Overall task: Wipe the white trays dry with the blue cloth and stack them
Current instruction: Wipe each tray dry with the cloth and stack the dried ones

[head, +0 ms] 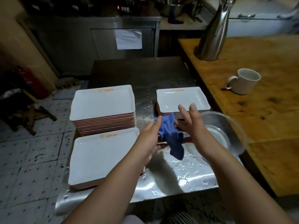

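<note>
Blue crumpled cloth [169, 131] bunched between both hands above the wet steel desk [186, 173], one corner hanging down toward the metal. Left hand [149, 139] on the cloth's left side, fingers [157, 121] curled round the fabric and gripping it. Right hand [192, 125] pressed against the cloth's right side, fingers [192, 108] straight and spread, pointing away from the body, tips over the near edge of the far-right trays; whether the right thumb pinches the fabric cannot be told. Hidden partly behind the cloth, something flat between the palms, too covered to identify.

Tall stack of white rectangular trays with reddish undersides [103, 110] on the far left of the desk. Low stack of the same white trays [100, 157] nearest on the left, partly under the left forearm. Short stack of white trays [181, 99] at far right, water droplets on the desk beside it. Round steel basin [226, 131] just right of the right wrist, at the desk's edge. White mug [244, 81] and tall steel jug [213, 34] on the wooden counter [267, 102] to the right.
</note>
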